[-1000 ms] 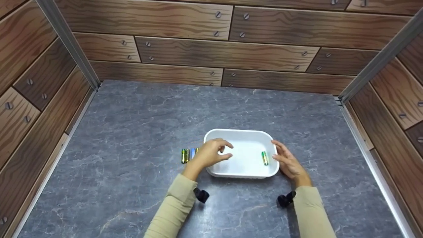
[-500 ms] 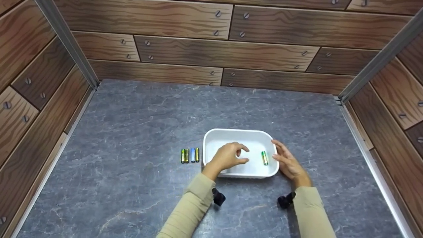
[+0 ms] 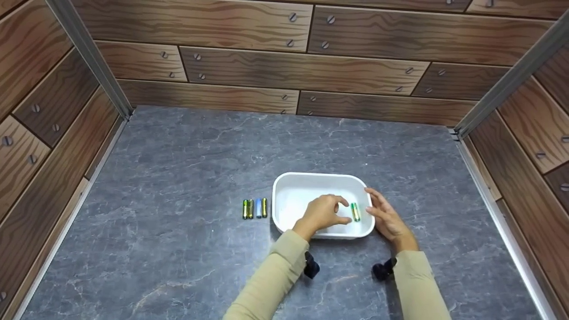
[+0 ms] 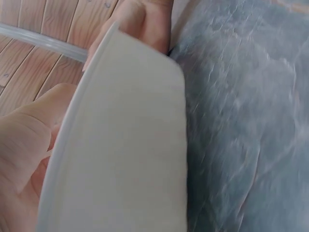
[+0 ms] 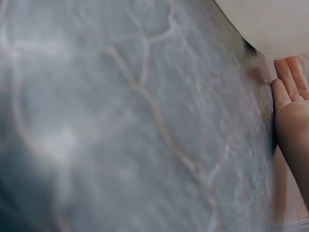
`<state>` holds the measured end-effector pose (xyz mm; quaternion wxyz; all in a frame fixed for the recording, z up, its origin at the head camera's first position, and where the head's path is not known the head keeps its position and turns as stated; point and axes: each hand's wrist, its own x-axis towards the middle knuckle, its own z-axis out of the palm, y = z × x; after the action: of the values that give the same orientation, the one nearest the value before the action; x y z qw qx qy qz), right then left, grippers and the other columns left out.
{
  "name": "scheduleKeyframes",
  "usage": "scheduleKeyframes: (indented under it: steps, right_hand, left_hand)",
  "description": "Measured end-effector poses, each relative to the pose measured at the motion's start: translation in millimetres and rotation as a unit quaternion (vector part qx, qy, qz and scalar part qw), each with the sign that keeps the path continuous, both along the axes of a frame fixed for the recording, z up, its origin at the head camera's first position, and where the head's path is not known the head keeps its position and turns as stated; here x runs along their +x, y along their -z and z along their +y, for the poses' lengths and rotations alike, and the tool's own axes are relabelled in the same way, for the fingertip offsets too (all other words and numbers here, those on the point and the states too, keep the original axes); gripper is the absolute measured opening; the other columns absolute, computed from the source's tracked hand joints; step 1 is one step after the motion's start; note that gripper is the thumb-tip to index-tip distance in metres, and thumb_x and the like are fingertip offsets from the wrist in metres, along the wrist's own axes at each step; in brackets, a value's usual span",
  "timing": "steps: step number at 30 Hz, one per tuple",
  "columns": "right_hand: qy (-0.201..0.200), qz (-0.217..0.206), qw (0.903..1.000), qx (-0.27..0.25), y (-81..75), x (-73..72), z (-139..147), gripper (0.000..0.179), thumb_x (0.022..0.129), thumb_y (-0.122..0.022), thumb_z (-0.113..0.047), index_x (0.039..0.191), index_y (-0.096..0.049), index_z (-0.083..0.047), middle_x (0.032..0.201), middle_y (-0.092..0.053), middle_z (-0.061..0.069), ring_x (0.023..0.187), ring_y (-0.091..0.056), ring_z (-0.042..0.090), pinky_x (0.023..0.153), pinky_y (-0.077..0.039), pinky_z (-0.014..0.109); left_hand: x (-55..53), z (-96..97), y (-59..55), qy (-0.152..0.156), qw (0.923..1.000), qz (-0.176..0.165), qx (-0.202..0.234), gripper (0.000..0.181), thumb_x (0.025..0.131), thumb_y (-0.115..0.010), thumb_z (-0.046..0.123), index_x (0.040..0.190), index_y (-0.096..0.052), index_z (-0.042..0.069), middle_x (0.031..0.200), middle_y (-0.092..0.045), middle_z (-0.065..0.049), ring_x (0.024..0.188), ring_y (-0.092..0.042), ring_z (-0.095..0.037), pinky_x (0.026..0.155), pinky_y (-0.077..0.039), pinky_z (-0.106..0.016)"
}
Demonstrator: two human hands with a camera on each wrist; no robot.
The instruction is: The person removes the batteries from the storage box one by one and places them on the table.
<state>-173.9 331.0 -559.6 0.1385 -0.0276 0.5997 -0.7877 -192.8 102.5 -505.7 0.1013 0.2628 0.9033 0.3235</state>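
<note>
Inside the white plastic tub [image 3: 284, 226], my left hand [image 3: 324, 212] hovers with thumb and fingers apart, just left of a green-and-gold battery [image 3: 355, 212]. Nothing sits between those fingers. The tub's wall hides part of the left hand [image 4: 24, 154] in the left wrist view. At the tub's right end, my right hand [image 3: 390, 220] touches the rim from outside with its fingertips. In the right wrist view the fingers of the right hand [image 5: 294, 106] look fairly straight against the tub [image 5: 280, 24].
Left of the tub, several batteries [image 3: 254, 208] lie side by side on the grey marbled surface [image 3: 178, 178]. Wood-patterned walls [image 3: 249, 66] with metal corner strips [image 3: 93, 66] enclose the back and both sides.
My left hand has moved right across the tub from its left side, up to the battery. The row of batteries has come into full view. The right hand stays at the rim.
</note>
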Motion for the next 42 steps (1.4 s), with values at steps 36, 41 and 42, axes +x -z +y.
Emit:
scheduleKeyframes:
  steps: [36,41,42]
  right_hand:
    - [-0.011,0.013,0.9996,-0.024,6.9,-0.9,0.6,0.051,0.094,-0.046,0.005,0.127,-0.05,-0.033,0.131,-0.052,-0.011,0.117,-0.055,0.008,0.094,-0.051,0.025]
    - [-0.011,0.01,0.9994,-0.031,5.6,-1.0,0.7,0.051,0.094,-0.046,0.005,0.126,-0.051,-0.033,0.13,-0.054,-0.013,0.115,-0.055,0.007,0.093,-0.05,0.025]
    - [-0.011,0.009,0.9994,-0.031,5.4,-0.9,0.8,0.051,0.094,-0.046,0.005,0.126,-0.051,-0.033,0.129,-0.054,-0.012,0.115,-0.056,0.007,0.093,-0.05,0.024]
  left_hand:
    - [-1.5,60.5,15.9,-0.09,0.9825,-0.007,-0.163,0.047,0.071,-0.082,0.041,0.112,-0.067,0.022,0.103,-0.072,0.004,0.097,-0.069,-0.015,0.079,-0.055,-0.03]
    - [-1.8,62.3,14.8,-0.084,0.9799,0.003,-0.181,0.037,0.073,-0.082,0.04,0.101,-0.067,0.021,0.098,-0.072,0.004,0.094,-0.069,-0.016,0.076,-0.055,-0.03]
    - [-2.0,62.3,14.4,-0.082,0.9796,0.004,-0.184,0.036,0.073,-0.081,0.04,0.1,-0.067,0.021,0.098,-0.072,0.004,0.094,-0.069,-0.016,0.076,-0.055,-0.03]
